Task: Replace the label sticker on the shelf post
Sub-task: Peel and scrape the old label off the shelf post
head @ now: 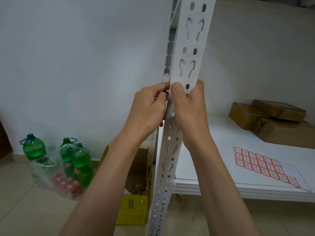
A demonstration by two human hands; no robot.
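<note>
White metal shelf post (pixel 186 53) runs upright between both hands; the right hand (pixel 187 106) grasps it, the left hand (pixel 150 106) pinches at its left edge; label sticker hidden.

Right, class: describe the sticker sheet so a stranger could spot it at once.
Start at the white shelf board right of the shelf post. The sticker sheet lies flat near its front edge. Unlike the brown parcels behind, it shows rows of red-bordered labels.
</note>
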